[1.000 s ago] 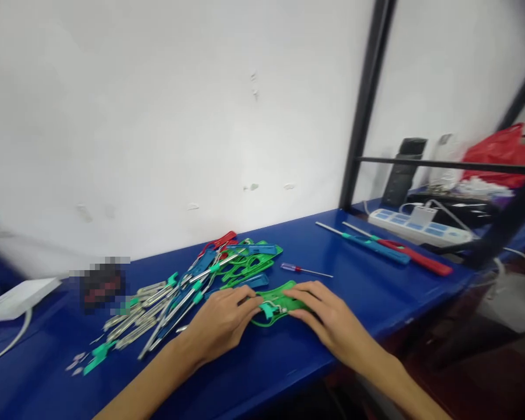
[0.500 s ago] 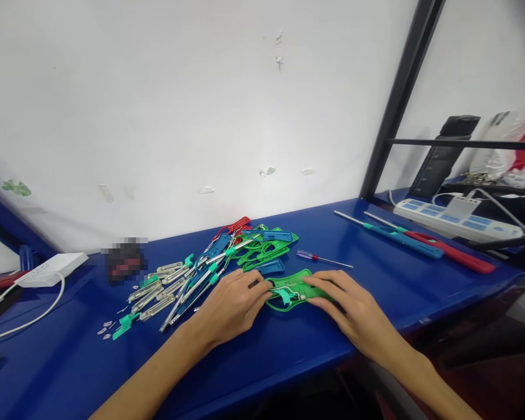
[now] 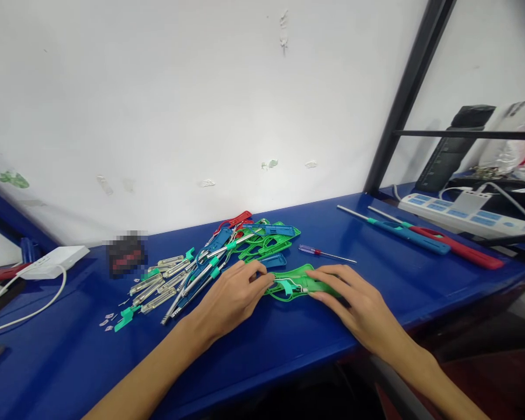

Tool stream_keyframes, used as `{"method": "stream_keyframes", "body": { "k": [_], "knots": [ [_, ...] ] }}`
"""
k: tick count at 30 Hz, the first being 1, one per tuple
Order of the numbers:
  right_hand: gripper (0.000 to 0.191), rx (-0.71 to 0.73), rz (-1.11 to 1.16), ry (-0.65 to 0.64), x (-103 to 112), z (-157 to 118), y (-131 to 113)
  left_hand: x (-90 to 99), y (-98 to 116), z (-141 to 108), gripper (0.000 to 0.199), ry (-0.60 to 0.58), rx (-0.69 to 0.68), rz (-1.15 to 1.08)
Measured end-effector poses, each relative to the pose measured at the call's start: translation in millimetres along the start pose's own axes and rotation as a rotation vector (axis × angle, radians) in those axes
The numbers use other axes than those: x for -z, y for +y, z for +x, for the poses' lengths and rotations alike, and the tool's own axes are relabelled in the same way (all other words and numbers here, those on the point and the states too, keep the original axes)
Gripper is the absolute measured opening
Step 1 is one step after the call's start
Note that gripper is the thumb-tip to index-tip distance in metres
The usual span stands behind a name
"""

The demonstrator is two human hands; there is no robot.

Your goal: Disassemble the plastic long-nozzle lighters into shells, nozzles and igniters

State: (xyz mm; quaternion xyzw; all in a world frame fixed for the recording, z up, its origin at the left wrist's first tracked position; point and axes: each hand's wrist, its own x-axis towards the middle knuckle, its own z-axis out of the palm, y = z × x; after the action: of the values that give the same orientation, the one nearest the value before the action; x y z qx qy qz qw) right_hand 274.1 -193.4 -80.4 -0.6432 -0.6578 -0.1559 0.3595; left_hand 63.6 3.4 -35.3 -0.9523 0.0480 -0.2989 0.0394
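A green plastic casing half [image 3: 301, 273] lies near the front of the blue table, with a teal piece [image 3: 286, 286] and a thin wire inside it. My left hand [image 3: 240, 294] pinches the casing's left end. The fingers of my right hand [image 3: 352, 294] grip its right end, thumb below and fingers above. Just behind it lie a blue casing piece [image 3: 275, 261] and a heap of green casings [image 3: 269, 248]. A screwdriver [image 3: 327, 254] with a clear purple handle rests behind my right hand.
Metal rods [image 3: 192, 286], clear parts [image 3: 157, 299] and teal pieces lie left of my left hand. A blue lighter [image 3: 413, 236] and a red lighter [image 3: 464, 248] lie at the right, beside a white power strip [image 3: 464, 216]. A white box [image 3: 55, 262] with a cable sits at the left.
The view has shifted slightly. Both hands keep their hold on the green casing, and the teal piece and wire remain inside it.
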Motion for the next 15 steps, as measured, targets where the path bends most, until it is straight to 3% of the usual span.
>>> {"method": "stream_keyframes", "body": {
  "k": [15],
  "knots": [
    [0.031, 0.01, -0.012, 0.011, 2.1, 1.2, -3.0, -10.8, 5.3, -2.2, 0.018, -0.045, 0.101, -0.024]
  ]
}}
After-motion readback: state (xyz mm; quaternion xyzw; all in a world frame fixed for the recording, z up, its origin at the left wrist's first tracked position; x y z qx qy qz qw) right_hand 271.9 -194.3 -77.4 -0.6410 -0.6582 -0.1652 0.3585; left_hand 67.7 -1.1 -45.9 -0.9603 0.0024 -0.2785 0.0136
